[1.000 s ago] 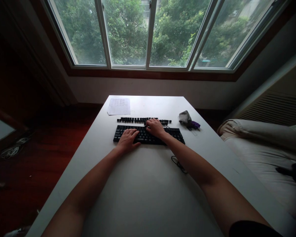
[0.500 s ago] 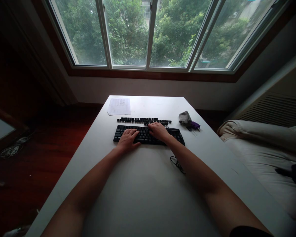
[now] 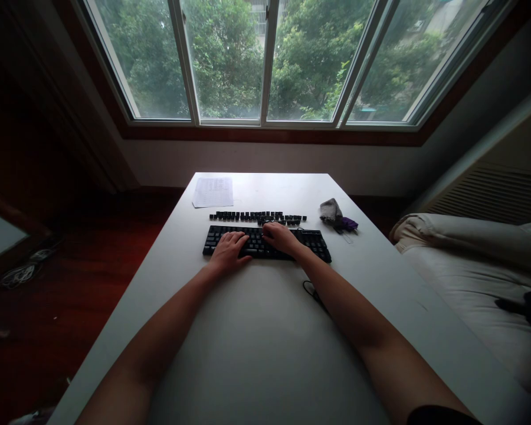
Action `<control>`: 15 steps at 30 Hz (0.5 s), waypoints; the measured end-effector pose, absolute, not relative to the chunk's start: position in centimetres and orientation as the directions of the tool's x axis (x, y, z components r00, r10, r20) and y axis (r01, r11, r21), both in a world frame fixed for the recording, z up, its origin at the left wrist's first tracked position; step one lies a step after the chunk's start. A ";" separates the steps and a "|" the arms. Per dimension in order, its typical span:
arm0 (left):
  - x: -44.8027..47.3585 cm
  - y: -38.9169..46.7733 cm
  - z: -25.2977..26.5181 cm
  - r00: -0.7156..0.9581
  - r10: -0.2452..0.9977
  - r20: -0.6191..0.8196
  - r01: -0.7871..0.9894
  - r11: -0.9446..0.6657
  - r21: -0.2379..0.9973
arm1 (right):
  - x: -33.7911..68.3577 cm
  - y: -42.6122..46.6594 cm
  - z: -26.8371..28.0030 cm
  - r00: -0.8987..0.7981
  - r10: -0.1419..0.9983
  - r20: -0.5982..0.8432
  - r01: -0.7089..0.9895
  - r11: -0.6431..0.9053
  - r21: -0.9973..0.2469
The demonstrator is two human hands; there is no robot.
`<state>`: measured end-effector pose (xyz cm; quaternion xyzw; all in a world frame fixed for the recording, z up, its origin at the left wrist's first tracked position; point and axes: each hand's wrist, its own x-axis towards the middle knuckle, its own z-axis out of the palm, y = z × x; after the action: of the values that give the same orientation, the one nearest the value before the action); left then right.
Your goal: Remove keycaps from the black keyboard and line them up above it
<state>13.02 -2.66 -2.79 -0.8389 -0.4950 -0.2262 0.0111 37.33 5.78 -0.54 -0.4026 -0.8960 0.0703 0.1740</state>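
A black keyboard (image 3: pixel 312 242) lies crosswise on the white table. On its left half rests my left hand (image 3: pixel 228 248), open, fingers stretched over the keys and thumb out along the near edge. Over the keyboard's middle is my right hand (image 3: pixel 281 237), its fingers bent and drawn together near the far rows. What those fingertips hold, if anything, is hidden. Just beyond the keyboard stand rows of loose black keycaps (image 3: pixel 248 216), several of them close to my right fingers.
A printed paper sheet (image 3: pixel 213 192) lies at the table's far left. To the right are a grey cloth (image 3: pixel 331 211) and a purple item (image 3: pixel 348 224). A black cable (image 3: pixel 312 289) runs partly under my right forearm. A cushioned seat (image 3: pixel 460 265) stands right of the table (image 3: pixel 256 330).
My right hand has shifted slightly left and its fingers have curled in more over the keys. My left hand stays in place on the keyboard.
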 end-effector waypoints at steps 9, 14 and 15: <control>13.0 -2.7 -2.8 0.410 0.825 0.389 0.838 -0.509 0.198 | 37.8 5.9 -1.2 -0.587 0.749 0.306 0.625 0.660 -0.418; 13.1 -2.7 -2.7 0.414 0.821 0.394 0.835 -0.515 0.195 | 38.2 6.1 -1.7 -0.582 0.723 0.373 0.542 0.687 -0.485; 13.1 -2.7 -2.7 0.412 0.822 0.392 0.835 -0.513 0.197 | 38.2 6.1 -1.9 -0.583 0.710 0.395 0.512 0.698 -0.500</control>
<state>13.12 -2.68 -2.66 -0.8401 -0.4933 -0.2249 0.0146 38.21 6.14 -1.86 -0.3498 -0.8734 0.1688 0.2937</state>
